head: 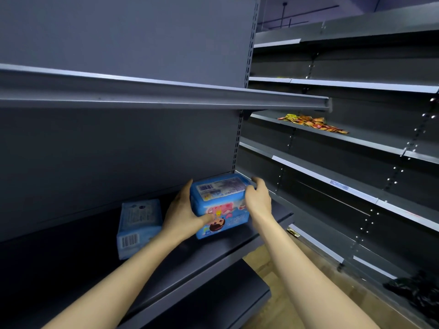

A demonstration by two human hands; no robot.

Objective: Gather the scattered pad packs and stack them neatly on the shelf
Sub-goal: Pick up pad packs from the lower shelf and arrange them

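Observation:
A blue pad pack (221, 203) with a cartoon face and a barcode label stands on the dark grey shelf (202, 260), near its right end. My left hand (184, 212) grips its left side, thumb across the front. My right hand (257, 198) holds its right side, fingers curled over the top corner. A second, paler blue pad pack (139, 224) with a barcode lies on the same shelf just left of my left hand, apart from the first.
An upper shelf (166, 96) overhangs the working shelf. To the right runs another row of grey shelves, one carrying several orange and yellow sachets (313, 123). A black bag (415, 290) lies low at the right. The wooden floor (280, 293) shows between the units.

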